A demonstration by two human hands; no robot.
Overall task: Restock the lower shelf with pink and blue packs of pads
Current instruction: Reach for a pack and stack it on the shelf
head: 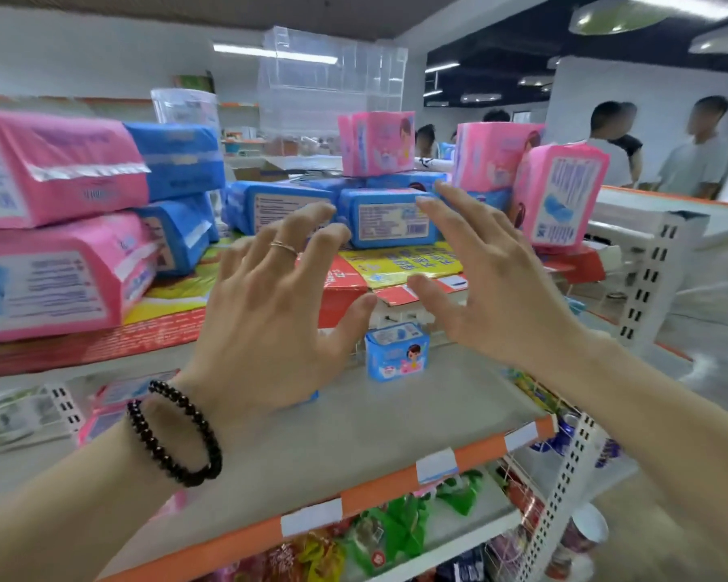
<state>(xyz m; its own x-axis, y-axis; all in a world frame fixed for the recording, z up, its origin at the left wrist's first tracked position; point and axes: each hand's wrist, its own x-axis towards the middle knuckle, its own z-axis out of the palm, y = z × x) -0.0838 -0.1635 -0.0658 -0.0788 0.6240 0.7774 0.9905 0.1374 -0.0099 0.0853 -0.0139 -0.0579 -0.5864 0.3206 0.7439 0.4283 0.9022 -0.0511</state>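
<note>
- Our left hand [278, 304] and right hand [492, 283] reach, fingers spread, grasping nothing, framing a blue pack [389, 218] on the top shelf.
- Lower shelf [354, 417] holds one small blue pack [397, 350], awaiting more.

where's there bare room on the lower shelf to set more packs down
The grey lower shelf is bare between the small blue pack at the back and the orange front edge, and rightward to the white upright. The top shelf is crowded with pink packs and blue packs.
</note>
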